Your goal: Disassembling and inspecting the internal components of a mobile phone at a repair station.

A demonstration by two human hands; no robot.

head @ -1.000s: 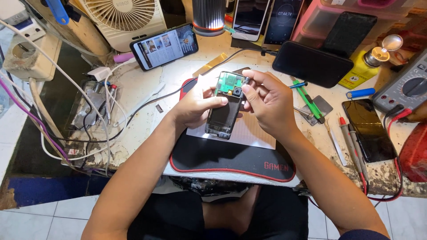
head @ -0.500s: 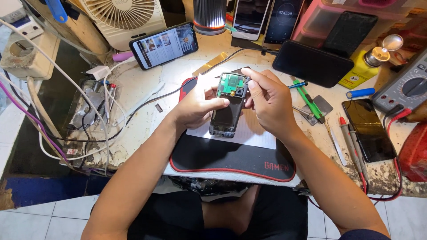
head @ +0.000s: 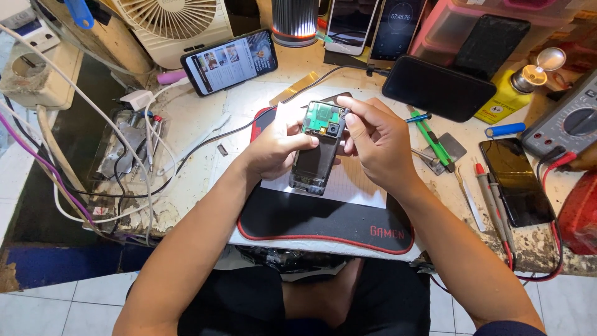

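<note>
Both hands hold an opened phone (head: 318,149) with its back cover off, raised just above a white sheet of paper (head: 348,186) that lies on a black mat with a red edge (head: 311,221) on the desk (head: 205,124). The left hand (head: 277,149) has its fingers clamped on the phone's left edge, thumb across the dark lower part. The right hand (head: 379,143) pinches the top right corner beside the green circuit board (head: 323,118), fingertips pressed together there. To the right of the mat lie green-handled tools (head: 429,137), a small metal plate (head: 449,148), red and black probes (head: 491,199) and a dark phone (head: 516,180). A lit phone (head: 230,61) lies near a white fan (head: 174,25). At the top right stands a pink translucent box (head: 448,25); what is in it cannot be told. A yellow bottle with a metal cap (head: 507,93) lies beside it.
</note>
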